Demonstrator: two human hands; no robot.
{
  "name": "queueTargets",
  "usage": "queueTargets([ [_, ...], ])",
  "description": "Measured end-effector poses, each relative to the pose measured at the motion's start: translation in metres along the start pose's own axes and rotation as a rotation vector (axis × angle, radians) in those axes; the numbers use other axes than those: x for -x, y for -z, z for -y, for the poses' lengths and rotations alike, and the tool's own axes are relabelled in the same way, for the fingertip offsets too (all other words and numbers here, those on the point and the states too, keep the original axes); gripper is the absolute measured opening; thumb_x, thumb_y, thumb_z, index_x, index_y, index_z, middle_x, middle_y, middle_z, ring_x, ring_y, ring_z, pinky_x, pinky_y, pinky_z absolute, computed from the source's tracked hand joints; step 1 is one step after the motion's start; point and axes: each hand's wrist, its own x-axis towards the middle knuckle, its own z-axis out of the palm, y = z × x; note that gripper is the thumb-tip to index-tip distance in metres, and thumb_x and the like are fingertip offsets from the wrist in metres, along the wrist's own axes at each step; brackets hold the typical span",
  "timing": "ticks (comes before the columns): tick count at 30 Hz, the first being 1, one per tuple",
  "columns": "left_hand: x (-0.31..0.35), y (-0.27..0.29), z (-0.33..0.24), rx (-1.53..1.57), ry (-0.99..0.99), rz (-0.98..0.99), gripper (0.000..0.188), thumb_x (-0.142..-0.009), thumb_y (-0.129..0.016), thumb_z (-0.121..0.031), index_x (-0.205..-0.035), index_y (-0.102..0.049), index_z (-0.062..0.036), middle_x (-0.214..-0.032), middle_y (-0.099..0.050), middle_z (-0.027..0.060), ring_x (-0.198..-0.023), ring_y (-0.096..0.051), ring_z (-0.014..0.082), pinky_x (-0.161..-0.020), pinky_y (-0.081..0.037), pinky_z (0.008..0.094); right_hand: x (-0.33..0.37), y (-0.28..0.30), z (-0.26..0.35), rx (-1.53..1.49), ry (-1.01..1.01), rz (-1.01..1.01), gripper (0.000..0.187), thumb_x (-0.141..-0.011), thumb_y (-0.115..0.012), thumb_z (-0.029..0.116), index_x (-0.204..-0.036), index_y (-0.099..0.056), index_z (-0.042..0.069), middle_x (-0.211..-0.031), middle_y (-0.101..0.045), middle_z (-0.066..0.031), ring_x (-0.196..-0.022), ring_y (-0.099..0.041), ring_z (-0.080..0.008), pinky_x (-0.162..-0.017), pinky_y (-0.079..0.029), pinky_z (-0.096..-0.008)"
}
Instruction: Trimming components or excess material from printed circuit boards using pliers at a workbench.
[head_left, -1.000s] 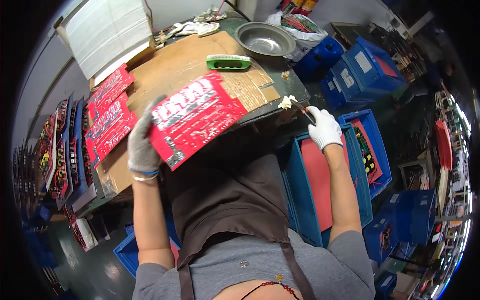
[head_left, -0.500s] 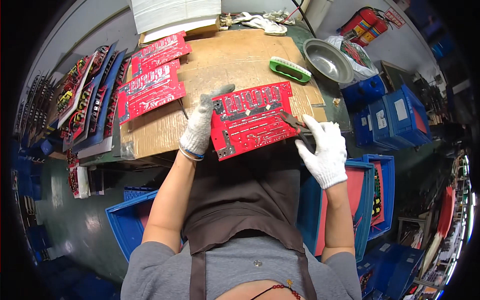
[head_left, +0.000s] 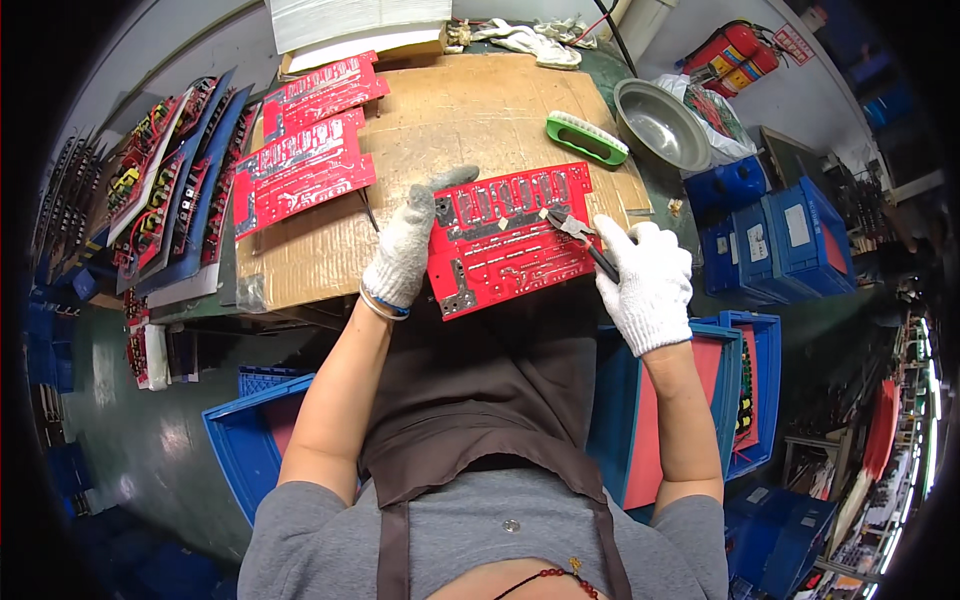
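Board: a red circuit board (head_left: 505,240) is held at the near edge of the cardboard-covered surface (head_left: 450,130), solder side up, tilted slightly, between the two gloved hands.
Handling: the board is judged stiff, thin and light, with sharp lead ends and fragile joints; it is best gripped by its bare edges and corners, not by the soldered face.
Left hand (head_left: 405,250): a white knit glove is worn; the fingers are closed over the board's left edge, thumb beneath, forearm rising from below with the wrist bent inward.
Right hand (head_left: 645,280): gloved, closed around dark-handled cutters (head_left: 580,238), whose tip rests on the board's right part; the elbow is tucked low.
Beyond the fingers: a green brush (head_left: 587,139) and a metal bowl (head_left: 660,125) lie farther off to the right.
Left of the fingers: two more red boards (head_left: 300,175) lie flat, apart from the held one.
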Motion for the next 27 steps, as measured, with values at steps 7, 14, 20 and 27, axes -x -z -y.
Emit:
queueTargets([
  [7,-0.001,-0.001,0.001,-0.015,-0.020,-0.005,0.088,-0.102,-0.041,-0.069,-0.151,-0.045,0.0037,-0.145,-0.057,0.0184,-0.128,-0.060,0.0243,-0.111,-0.050,0.0410,0.002,-0.018,-0.006,-0.007,0.026,-0.070,0.062,-0.073,-0.085,0.020,-0.132,-0.065,0.025,-0.105,-0.060,-0.0062,-0.097,-0.060,-0.0287,-0.080,-0.044,-0.0443],
  [14,-0.001,-0.003,0.000,-0.032,-0.037,-0.035,0.085,-0.104,-0.040,-0.066,-0.151,-0.045,0.0046,-0.147,-0.055,0.0180,-0.128,-0.060,0.0243,-0.112,-0.049,0.0409,0.004,-0.044,-0.018,-0.084,0.088,-0.206,0.066,-0.068,-0.087,0.016,-0.130,-0.066,0.024,-0.104,-0.063,-0.0054,-0.097,-0.060,-0.0289,-0.080,-0.044,-0.0440],
  [20,0.000,-0.006,-0.003,0.013,-0.007,-0.027,0.083,-0.105,-0.040,-0.064,-0.151,-0.045,0.0047,-0.146,-0.057,0.0185,-0.127,-0.061,0.0245,-0.111,-0.050,0.0406,0.006,-0.040,-0.019,-0.132,0.049,-0.273,0.069,-0.066,-0.087,0.014,-0.131,-0.067,0.024,-0.108,-0.064,-0.0075,-0.104,-0.061,-0.0311,-0.088,-0.046,-0.0452],
  [27,0.000,-0.006,-0.002,-0.052,-0.008,-0.046,0.088,-0.102,-0.036,-0.071,-0.147,-0.051,0.0036,-0.139,-0.062,0.0169,-0.123,-0.063,0.0218,-0.109,-0.050,0.0374,0.000,-0.029,-0.011,-0.065,0.058,-0.238,0.066,-0.068,-0.087,0.015,-0.130,-0.067,0.024,-0.109,-0.064,-0.0084,-0.105,-0.061,-0.0319,-0.087,-0.046,-0.0469],
])
